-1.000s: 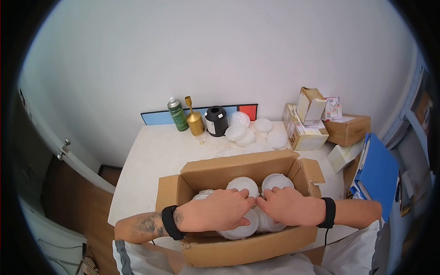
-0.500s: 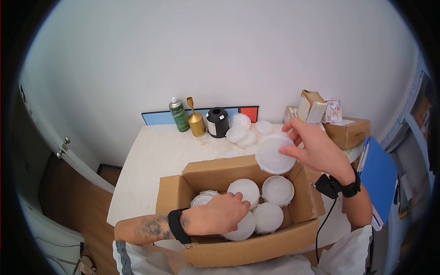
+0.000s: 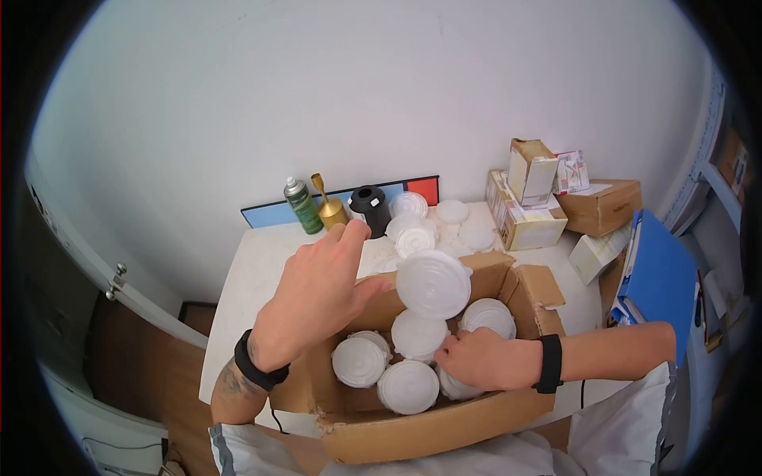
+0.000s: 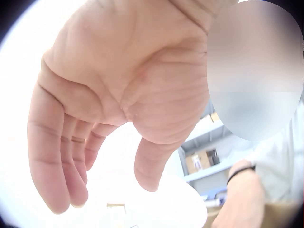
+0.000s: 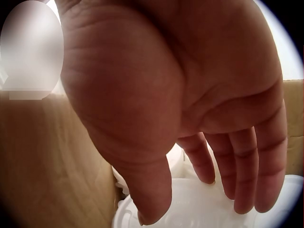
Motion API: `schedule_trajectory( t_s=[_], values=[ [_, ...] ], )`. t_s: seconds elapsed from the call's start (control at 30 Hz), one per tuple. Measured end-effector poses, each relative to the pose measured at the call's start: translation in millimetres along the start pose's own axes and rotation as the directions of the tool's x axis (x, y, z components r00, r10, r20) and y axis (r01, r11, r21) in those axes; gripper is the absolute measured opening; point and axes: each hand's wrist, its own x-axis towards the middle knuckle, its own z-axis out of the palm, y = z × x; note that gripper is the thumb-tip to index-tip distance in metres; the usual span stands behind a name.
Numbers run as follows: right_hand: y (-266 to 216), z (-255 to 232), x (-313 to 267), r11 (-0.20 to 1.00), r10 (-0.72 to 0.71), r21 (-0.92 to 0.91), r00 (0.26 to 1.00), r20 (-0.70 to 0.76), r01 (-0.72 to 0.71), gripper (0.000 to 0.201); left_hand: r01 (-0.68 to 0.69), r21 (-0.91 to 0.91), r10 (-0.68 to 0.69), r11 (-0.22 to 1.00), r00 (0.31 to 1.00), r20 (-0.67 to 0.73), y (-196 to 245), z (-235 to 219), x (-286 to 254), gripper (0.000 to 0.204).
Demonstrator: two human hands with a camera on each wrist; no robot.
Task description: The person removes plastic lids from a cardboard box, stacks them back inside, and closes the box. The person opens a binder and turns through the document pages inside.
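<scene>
A round translucent white plastic lid [image 3: 432,284] hangs in the air over the cardboard box [image 3: 429,436], just right of my left hand [image 3: 313,293]. That hand is raised above the box's left side, its thumb spread from the fingers and nothing between them in the left wrist view. My right hand [image 3: 488,359] is down inside the box, among stacks of similar lids [image 3: 408,387]. In the right wrist view its thumb and fingertips reach down over a white lid [image 5: 190,204], with the thumb apart from the fingers.
Loose lids [image 3: 417,238] lie on the white table [image 3: 238,278] behind the box. Near the wall stand a green spray can [image 3: 303,206], a gold candle holder [image 3: 332,213] and a black container [image 3: 370,210]. Small cartons [image 3: 528,226] and a blue folder [image 3: 655,274] are at right.
My right hand held a lid over the box's back edge, then let it go and went back into the box. My left hand rose from the box, and a lid is now airborne beside it.
</scene>
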Motion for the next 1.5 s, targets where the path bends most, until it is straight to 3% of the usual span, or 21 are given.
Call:
schedule_trajectory(
  t_s=[0.07, 0.17, 0.2, 0.27, 0.4, 0.5, 0.57, 0.6, 0.7, 0.83, 0.9, 0.93, 1.0, 1.07, 1.2, 1.23, 1.3, 1.4, 1.43, 1.47, 1.5],
  values=[
    [-6.9, -3.8, -1.2, 0.993, 0.046, -0.102, 0.997, -0.054, -0.052, 0.049, -0.056, 0.216, 0.062, 0.975, 0.998, -0.024, 1.0, 18.2, -5.2, 0.038],
    [0.6, -2.1, 2.6, 0.993, 0.004, -0.119, 0.998, -0.061, -0.011, 0.040, -0.242, 0.092, 0.170, 0.966, 0.861, 0.479, 2.1, 43.4, -19.5, 0.041],
    [5.9, -4.8, 0.5, 0.992, 0.001, -0.124, 0.998, -0.055, -0.008, 0.040, -0.237, 0.089, 0.168, 0.967, 0.864, 0.474, 3.5, 54.8, -21.9, 0.041],
    [16.2, -26.8, -5.9, 0.996, 0.081, 0.039, 0.997, 0.000, -0.081, 0.030, -0.275, 0.139, 0.080, 0.951, 0.656, 0.750, 4.1, 75.6, -28.6, 0.046],
    [23.5, -44.9, -9.1, 0.997, 0.038, 0.058, 0.982, 0.185, -0.050, 0.025, -0.296, 0.006, 0.211, 0.955, 0.694, 0.688, -0.2, 82.4, -36.2, 0.048],
    [28.3, -48.2, -13.7, 0.994, 0.017, 0.102, 0.993, 0.117, -0.029, 0.026, -0.264, 0.038, 0.168, 0.964, 0.713, 0.681, 5.5, 76.1, -36.0, 0.047],
    [35.9, -50.1, -15.6, 0.986, 0.085, 0.154, 0.980, -0.182, -0.057, 0.025, -0.276, 0.031, 0.177, 0.961, 0.695, 0.697, 5.6, 74.2, -35.6, 0.048],
    [38.3, -53.0, -16.0, 0.986, 0.087, 0.154, 0.979, -0.184, -0.058, 0.025, -0.278, 0.033, 0.178, 0.960, 0.695, 0.697, 5.2, 74.2, -35.7, 0.048],
    [38.1, -67.8, -18.3, 0.959, 0.284, 0.099, 0.872, -0.398, -0.267, 0.025, -0.301, 0.040, 0.190, 0.953, 0.695, 0.694, 2.7, 74.9, -37.7, 0.049],
    [34.2, -73.6, -27.8, 0.970, 0.204, 0.018, 0.766, -0.610, -0.244, 0.022, -0.297, 0.031, 0.209, 0.954, 0.741, 0.638, 0.1, 80.3, -44.6, 0.047],
    [35.1, -77.5, -29.9, 0.960, 0.185, 0.026, 0.564, -0.805, -0.279, 0.025, -0.295, 0.027, 0.226, 0.955, 0.783, 0.579, 0.7, 84.6, -45.7, 0.046],
    [38.3, -79.0, -30.4, 0.960, 0.189, 0.029, 0.565, -0.803, -0.280, 0.025, -0.277, -0.002, 0.232, 0.961, 0.801, 0.552, 2.4, 87.2, -43.9, 0.043],
    [50.1, -85.4, -30.7, 0.928, 0.300, 0.160, 0.421, -0.856, -0.336, 0.029, -0.263, -0.028, 0.238, 0.964, 0.817, 0.525, 5.6, 87.5, -40.6, 0.041],
    [70.6, -89.3, -29.8, 0.898, 0.386, 0.231, 0.418, -0.823, -0.374, 0.033, -0.302, -0.054, 0.268, 0.952, 0.733, 0.625, 9.1, 82.6, -35.9, 0.036],
    [74.7, -81.6, -25.5, 0.832, 0.440, 0.216, 0.369, -0.819, -0.512, 0.041, -0.287, -0.133, 0.304, 0.949, 0.710, 0.635, 6.2, 57.1, -30.4, 0.032],
    [76.5, -79.9, -24.7, 0.833, 0.436, 0.213, 0.368, -0.821, -0.511, 0.041, -0.263, -0.206, 0.334, 0.943, 0.755, 0.565, 0.7, 42.4, -24.6, 0.032],
    [77.5, -71.2, -24.0, 0.919, 0.379, 0.202, 0.626, -0.681, -0.337, 0.043, -0.155, -0.285, 0.267, 0.946, 0.873, 0.408, -4.3, 9.8, -11.2, 0.033],
    [69.2, -66.3, -18.0, 0.943, 0.330, 0.170, 0.750, -0.573, -0.285, 0.047, 0.024, -0.296, -0.058, 0.955, 0.993, -0.106, -11.6, -4.6, 12.9, 0.036],
    [59.6, -69.5, -16.5, 0.923, 0.376, 0.140, 0.760, -0.530, -0.358, 0.041, 0.025, -0.294, -0.060, 0.955, 0.992, -0.111, -18.6, 2.6, 15.3, 0.036],
    [56.5, -71.7, -14.2, 0.925, 0.368, 0.133, 0.761, -0.534, -0.355, 0.041, -0.033, -0.039, 0.022, 0.999, 0.968, -0.249, -26.3, 11.8, 17.1, 0.039],
    [54.9, -73.4, -12.4, 0.934, 0.351, 0.070, 0.865, -0.358, -0.350, 0.042, -0.056, 0.224, 0.135, 0.973, 0.926, -0.353, -31.0, 18.1, 16.6, 0.043]
  ],
)
